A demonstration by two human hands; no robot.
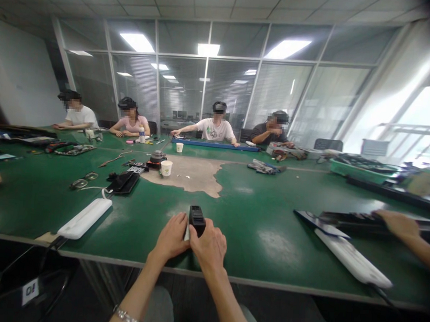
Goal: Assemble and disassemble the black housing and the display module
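Near table edge (pixel 262 282), right hand (pixel 211 246) grips black device (pixel 197 220); white strips (pixel 86 218) well apart.

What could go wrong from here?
Black device: in the right hand near the green table's front edge; a slip might send it over.
Nearer paper cup: stands beside a dark round-topped unit; a knock could spill any contents.
White strip: its dark cable runs over the edge and might snag.

L arm (pixel 139 287) w/ silvery band (pixel 128 317).
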